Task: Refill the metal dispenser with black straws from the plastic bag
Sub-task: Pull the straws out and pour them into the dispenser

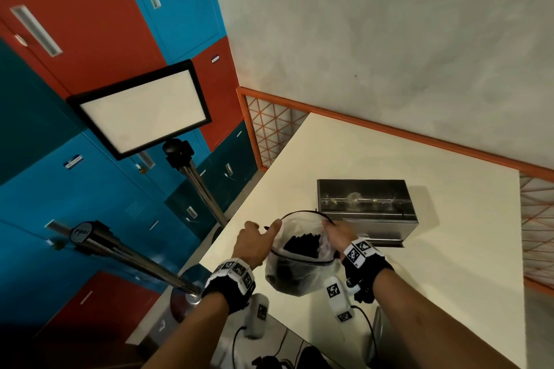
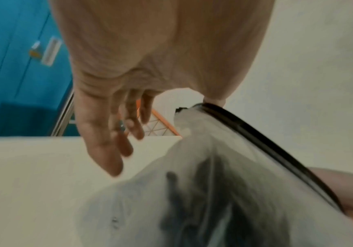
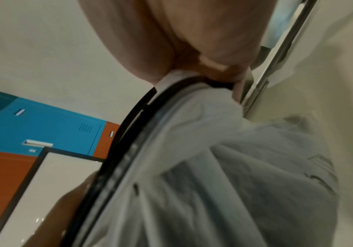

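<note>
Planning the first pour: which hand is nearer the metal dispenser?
Right. The right hand pinches the bag rim just in front of the metal dispenser; the left hand holds the opposite rim.

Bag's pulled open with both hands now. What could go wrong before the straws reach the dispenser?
1. Each hand, left and right, only pinches the bag rim; a slipped grip could drop it and spill straws.
2. No hand is free to pull straws out.
3. The table edge is close on the left; loose straws might roll off.
</note>
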The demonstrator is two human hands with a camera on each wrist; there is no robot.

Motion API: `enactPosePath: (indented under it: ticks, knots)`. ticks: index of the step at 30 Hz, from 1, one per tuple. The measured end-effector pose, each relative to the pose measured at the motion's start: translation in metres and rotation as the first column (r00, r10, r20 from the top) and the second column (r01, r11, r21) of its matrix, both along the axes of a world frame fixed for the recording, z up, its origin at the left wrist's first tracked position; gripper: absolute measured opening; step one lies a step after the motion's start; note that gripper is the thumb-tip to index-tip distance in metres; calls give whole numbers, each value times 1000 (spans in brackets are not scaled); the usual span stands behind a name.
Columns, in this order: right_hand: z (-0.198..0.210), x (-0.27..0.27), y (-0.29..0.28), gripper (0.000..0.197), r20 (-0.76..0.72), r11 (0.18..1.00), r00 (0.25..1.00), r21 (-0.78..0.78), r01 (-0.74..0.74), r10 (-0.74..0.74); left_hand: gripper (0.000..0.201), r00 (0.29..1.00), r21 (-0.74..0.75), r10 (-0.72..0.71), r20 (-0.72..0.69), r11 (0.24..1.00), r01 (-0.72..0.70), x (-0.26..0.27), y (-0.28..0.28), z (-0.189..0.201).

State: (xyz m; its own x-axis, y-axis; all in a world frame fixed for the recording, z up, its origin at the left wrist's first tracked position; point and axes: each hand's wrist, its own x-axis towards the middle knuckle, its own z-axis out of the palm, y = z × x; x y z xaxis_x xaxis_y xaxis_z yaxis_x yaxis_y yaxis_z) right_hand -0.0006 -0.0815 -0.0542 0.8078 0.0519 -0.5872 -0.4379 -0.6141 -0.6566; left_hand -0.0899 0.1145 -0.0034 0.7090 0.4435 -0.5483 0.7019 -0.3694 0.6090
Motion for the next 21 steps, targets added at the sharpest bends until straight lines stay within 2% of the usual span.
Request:
enactPosePath:
  ticks: [2,3,4,6,8,11,14,17,19,21]
  knots:
    - [-32,12,-3,40,8,999,999,4,45,-45,77,991,10,-83,-108,996,85,-12,2,12]
    - [-41,15,-4,40,15,998,998,21,65,-66,70,981,-51,-116,-153,993,110,-18,1,19]
    - [-38,14,-3,40,18,996,997,33,78,-79,70,977,-153,-111,-181,985,84,-22,-2,25]
    - [-2,1,3,37,-2,992,994,63,111,-111,79,979,-352,-41,-198,936,-32,-26,-10,28]
    - [24,-9,10,41,-17,993,995,65,102,-101,80,982,-448,26,-186,887,-108,-22,-21,24]
    - [40,-17,18,40,-27,991,996,102,91,-89,58,978,-522,163,-129,828,-206,-11,-33,17]
    - [49,-18,23,43,-30,989,997,131,69,-66,45,985,-565,138,-104,806,-173,-2,-33,19]
    - [61,-18,16,49,-41,993,999,114,20,-15,41,988,-570,142,-57,808,-148,1,-25,17]
    - [70,-21,7,49,-48,994,999,110,-20,25,47,975,-603,223,-24,775,-192,3,-18,5]
    - [78,-27,-1,44,-123,989,990,139,-55,72,46,949,-625,315,10,743,-240,4,-19,-2]
